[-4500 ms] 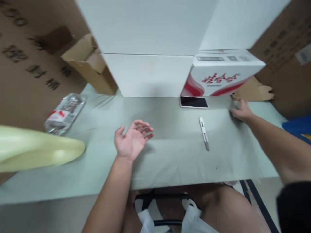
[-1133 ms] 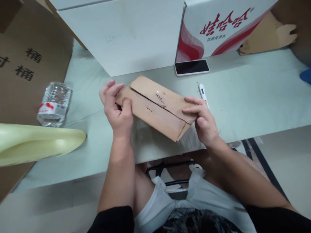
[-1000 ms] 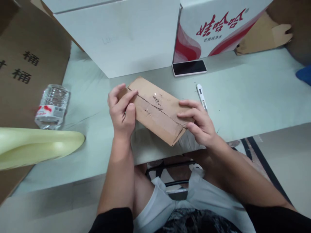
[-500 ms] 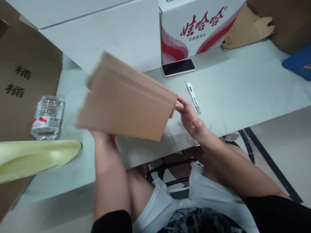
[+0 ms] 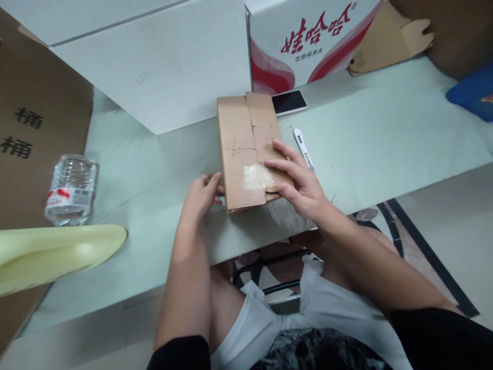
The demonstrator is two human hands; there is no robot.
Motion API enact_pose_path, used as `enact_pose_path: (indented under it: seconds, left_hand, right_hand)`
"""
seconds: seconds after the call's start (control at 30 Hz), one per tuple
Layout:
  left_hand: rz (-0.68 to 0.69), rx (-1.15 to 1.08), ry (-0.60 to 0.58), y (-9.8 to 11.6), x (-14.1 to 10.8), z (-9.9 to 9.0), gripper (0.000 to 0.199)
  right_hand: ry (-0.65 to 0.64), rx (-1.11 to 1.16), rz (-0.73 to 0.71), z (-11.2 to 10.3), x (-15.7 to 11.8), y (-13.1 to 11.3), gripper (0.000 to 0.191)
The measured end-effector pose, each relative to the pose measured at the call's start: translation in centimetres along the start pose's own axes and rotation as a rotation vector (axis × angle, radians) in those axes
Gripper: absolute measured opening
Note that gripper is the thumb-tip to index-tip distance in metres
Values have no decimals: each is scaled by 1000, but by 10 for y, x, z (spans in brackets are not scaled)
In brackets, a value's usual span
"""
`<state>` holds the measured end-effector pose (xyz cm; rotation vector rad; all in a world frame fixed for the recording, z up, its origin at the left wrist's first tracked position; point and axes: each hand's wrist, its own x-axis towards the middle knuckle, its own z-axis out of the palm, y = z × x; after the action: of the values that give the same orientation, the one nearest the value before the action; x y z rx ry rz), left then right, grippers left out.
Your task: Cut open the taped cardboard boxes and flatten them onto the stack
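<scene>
A small brown cardboard box point(image 5: 235, 139) lies on the pale green table, its taped, seamed face upward. A patch of whitish, wrinkled tape point(image 5: 252, 176) covers part of the near end of the seam. My right hand point(image 5: 302, 182) rests over the box's right side, fingers spread across the top. Beside the box's left side is my left hand point(image 5: 202, 194), loosely bent with its fingers apart and the tips at the lower side wall. Whether those tips press on the cardboard I cannot tell. To the right of the box lies a white utility knife point(image 5: 302, 146).
Behind the box are a phone point(image 5: 291, 102) and a white-and-red carton point(image 5: 304, 49), with a large white box point(image 5: 162, 67) to its left. On the left lie a clear water bottle point(image 5: 72, 187) and a pale yellow object point(image 5: 77, 249). A blue object point(image 5: 472, 100) stands far right.
The box was tilted in the air between both hands, blurred. Now it rests on the table, turned taped side up. My left hand has come out from beneath it; my right lies on top.
</scene>
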<state>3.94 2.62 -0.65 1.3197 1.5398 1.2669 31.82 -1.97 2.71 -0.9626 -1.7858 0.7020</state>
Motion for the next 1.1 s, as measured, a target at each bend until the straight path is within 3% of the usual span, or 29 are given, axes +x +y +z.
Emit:
enact_pose_path:
  seconds: [0.1,0.17,0.23,0.3,0.47,0.53,0.63,0.73,0.8,0.93,1.0,1.1]
  left_hand:
    - [225,15,83,15,2,4,64]
    - [447,-75,-9,23,0,8,67]
    - [566,-114,-133,27,-3,13,57]
    - [587,-133,-173,25,-6,17,51]
    - [576,-123,-45,10,-2,23,52]
    - [588,-107,-16,5,-1,23,52]
    - [604,-104,-2,2,-1,21,49]
    - [597,-72,7,4,-3,19,47]
    - [580,-39,4,6,-4,19,50]
    - [560,-14,9,8,-5,22,55]
    - [565,-24,11,9,-6,24,53]
    - [562,-25,15,10,-8,27,51]
  right_hand:
    - [-40,7,-56,3,0,2,51]
    - [-68,22,-72,5,1,2,51]
    - [-70,30,-64,8,1,1,49]
    - [-30,29,-48,12,-1,0,44]
    - [-15,10,-49,19,-4,-5,37]
    - [-2,-4,-72,17,-2,-6,38]
    - [118,-90,-41,6,4,-2,36]
    - [251,-330,203,-11,10,11,27]
    - [257,-560,445,-22,13,21,33]
    - [13,-857,887,-38,20,36,51]
    - [-82,-889,970,-42,24,40,45]
    - [-71,-875,987,-42,30,45,26]
